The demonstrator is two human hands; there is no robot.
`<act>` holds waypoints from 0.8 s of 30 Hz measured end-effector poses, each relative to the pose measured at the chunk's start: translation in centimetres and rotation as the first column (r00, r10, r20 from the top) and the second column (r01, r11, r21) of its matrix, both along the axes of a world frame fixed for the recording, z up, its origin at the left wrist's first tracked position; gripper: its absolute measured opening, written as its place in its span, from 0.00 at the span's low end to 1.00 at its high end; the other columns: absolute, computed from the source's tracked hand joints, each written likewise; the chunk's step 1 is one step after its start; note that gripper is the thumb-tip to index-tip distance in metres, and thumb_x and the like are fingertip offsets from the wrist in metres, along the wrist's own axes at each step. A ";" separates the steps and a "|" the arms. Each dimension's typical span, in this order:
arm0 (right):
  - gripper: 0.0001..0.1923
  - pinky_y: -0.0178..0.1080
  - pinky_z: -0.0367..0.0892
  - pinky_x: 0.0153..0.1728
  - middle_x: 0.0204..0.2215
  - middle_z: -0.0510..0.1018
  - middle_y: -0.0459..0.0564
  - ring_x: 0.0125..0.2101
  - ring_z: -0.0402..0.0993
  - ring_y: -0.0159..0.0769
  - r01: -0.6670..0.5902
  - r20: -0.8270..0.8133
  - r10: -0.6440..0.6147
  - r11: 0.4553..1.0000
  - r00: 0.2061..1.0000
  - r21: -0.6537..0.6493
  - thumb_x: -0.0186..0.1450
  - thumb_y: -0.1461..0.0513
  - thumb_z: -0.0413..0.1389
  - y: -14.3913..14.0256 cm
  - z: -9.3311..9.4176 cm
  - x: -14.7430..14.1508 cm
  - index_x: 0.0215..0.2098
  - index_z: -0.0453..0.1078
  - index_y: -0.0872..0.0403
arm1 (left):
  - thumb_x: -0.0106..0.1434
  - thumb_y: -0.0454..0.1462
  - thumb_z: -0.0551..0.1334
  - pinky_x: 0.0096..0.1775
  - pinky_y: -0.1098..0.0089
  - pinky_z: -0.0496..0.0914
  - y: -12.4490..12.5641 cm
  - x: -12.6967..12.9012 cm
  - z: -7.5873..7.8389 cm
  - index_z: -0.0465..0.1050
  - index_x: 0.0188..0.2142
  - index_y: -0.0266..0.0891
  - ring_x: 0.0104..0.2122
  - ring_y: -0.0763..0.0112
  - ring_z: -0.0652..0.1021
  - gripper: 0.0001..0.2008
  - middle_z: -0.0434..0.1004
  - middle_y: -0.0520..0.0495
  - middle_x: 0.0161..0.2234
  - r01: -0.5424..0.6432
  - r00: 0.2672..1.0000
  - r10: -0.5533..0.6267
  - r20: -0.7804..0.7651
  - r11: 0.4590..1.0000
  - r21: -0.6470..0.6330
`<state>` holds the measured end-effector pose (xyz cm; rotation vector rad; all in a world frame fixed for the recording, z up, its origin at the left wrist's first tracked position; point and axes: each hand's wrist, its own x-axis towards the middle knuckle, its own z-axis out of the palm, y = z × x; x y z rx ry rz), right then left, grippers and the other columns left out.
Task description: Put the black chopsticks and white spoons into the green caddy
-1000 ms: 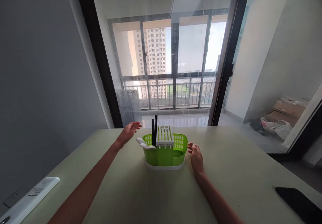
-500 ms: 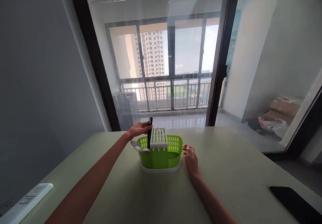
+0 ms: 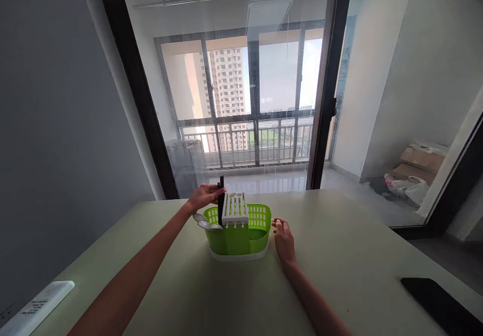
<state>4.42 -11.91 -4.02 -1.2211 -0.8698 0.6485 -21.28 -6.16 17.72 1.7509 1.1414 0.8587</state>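
A green plastic cutlery basket (image 3: pixel 260 238) with a white slotted insert (image 3: pixel 234 208) and a white base stands on the pale table (image 3: pixel 358 255). Black chopsticks (image 3: pixel 221 200) stand upright in its left part, beside white spoons (image 3: pixel 202 221) that lean over the left rim. My left hand (image 3: pixel 203 195) is closed around the upper part of the chopsticks. My right hand (image 3: pixel 283 239) rests on the table at the basket's right side, fingers apart, at most touching its rim.
A white remote control (image 3: pixel 35 308) lies at the table's near left corner. A black phone (image 3: pixel 441 308) lies at the near right. Behind the table is a glass sliding door with a dark frame (image 3: pixel 320 99), and boxes and bags on the floor at the right.
My left hand came in from the left of the basket, open, and closed on the black chopsticks. My right hand stayed beside the basket. The view shifted slightly.
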 end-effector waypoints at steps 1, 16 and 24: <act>0.19 0.42 0.70 0.42 0.43 0.82 0.53 0.44 0.78 0.44 0.001 0.003 -0.001 1.000 1.000 -0.001 0.66 0.49 0.46 0.0 0.0 0.0 0.41 0.73 0.49 | 0.49 0.57 0.74 0.46 0.52 0.81 0.0 0.0 0.1 0.83 0.39 0.35 0.41 0.50 0.85 0.29 0.86 0.40 0.38 -0.013 1.000 0.013 0.007 1.000 0.006; 0.18 0.42 0.69 0.41 0.39 0.83 0.52 0.42 0.78 0.46 0.027 0.036 -0.026 1.000 0.999 -0.015 0.66 0.48 0.48 -0.2 0.1 0.1 0.39 0.73 0.49 | 0.49 0.56 0.75 0.48 0.55 0.81 0.1 -1.9 3.4 0.83 0.41 0.35 0.41 0.53 0.85 0.29 0.86 0.41 0.41 -0.206 0.968 0.184 0.168 0.971 0.124; 0.17 0.44 0.70 0.41 0.38 0.83 0.52 0.41 0.78 0.47 0.022 0.033 -0.021 0.999 0.999 -0.026 0.67 0.49 0.47 -0.3 0.3 0.0 0.39 0.73 0.48 | 0.62 0.42 0.71 0.43 0.66 0.82 0.4 -7.0 6.4 0.79 0.45 0.33 0.36 0.65 0.85 0.16 0.85 0.43 0.43 -0.448 0.804 0.389 0.449 0.893 0.029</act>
